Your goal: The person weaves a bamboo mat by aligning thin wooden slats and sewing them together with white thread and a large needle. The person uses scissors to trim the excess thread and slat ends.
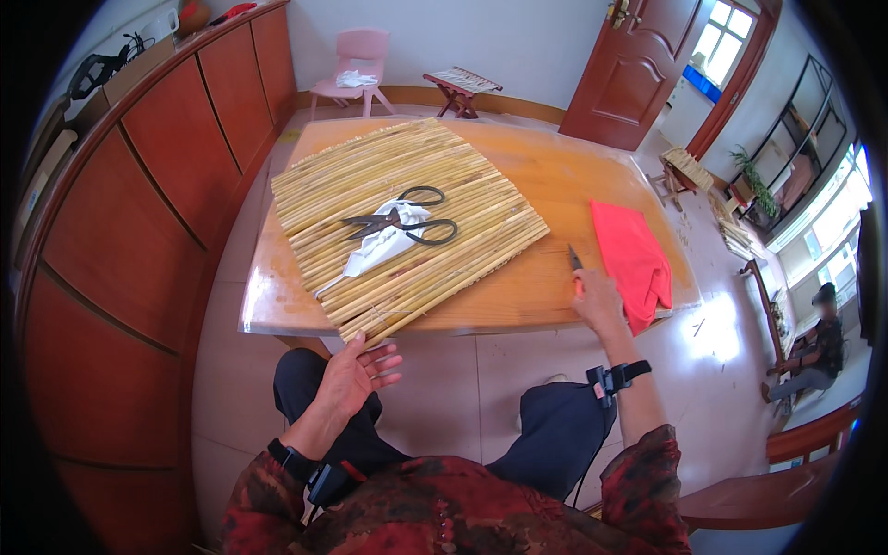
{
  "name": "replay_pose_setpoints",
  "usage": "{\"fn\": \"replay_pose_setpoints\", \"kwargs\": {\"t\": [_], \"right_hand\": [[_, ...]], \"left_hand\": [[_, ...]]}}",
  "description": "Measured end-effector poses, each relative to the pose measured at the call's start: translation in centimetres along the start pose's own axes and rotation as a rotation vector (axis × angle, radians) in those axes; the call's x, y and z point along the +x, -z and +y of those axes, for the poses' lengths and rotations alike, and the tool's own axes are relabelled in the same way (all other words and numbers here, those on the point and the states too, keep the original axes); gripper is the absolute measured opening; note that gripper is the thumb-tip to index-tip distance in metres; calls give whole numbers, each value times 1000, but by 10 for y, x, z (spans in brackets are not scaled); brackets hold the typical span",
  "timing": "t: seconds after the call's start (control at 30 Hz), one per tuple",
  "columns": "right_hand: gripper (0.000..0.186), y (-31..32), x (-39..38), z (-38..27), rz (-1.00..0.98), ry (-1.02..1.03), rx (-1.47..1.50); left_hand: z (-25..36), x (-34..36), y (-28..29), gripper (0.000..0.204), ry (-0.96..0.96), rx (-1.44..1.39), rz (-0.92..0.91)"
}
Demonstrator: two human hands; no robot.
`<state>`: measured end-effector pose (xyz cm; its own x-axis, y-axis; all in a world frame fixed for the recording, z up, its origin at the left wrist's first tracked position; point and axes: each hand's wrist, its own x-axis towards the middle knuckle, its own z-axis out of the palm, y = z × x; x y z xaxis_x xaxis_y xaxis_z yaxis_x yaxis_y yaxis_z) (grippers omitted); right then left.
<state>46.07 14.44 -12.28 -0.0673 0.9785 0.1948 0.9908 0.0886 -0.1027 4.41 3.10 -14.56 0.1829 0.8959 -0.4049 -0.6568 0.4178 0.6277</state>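
A mat of yellow reed stalks (462,199) lies on the wooden table, its near corner reaching over the front edge. My left hand (356,377) is at that corner, palm up with fingers spread; the thumb appears to touch the stalk ends. On top of the mat, black-handled scissors (393,220) rest across a crumpled white cloth (381,248). My right hand (599,303) is closed around a small knife (575,262) with a reddish handle, its dark blade pointing away from me. Just right of this hand is a folded red cloth (629,250).
The table (527,157) has a clear cover along its edges. Reddish wooden cabinets (120,222) run along the left. Behind stand a pink chair (359,60) and a folding stool (461,81). A seated person (819,347) is far right, near a plant (757,180).
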Motion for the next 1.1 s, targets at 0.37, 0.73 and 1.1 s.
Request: {"fn": "replay_pose_setpoints", "kwargs": {"t": [0.37, 0.73, 1.1], "right_hand": [[35, 39, -7, 18, 93, 88, -34], [39, 50, -5, -160, -46, 611, 358], [31, 35, 60, -203, 12, 672, 375]], "left_hand": [[-6, 10, -9, 29, -176, -5, 77], [3, 2, -10, 26, -199, -50, 107], [20, -6, 4, 27, -97, 74, 38]]}}
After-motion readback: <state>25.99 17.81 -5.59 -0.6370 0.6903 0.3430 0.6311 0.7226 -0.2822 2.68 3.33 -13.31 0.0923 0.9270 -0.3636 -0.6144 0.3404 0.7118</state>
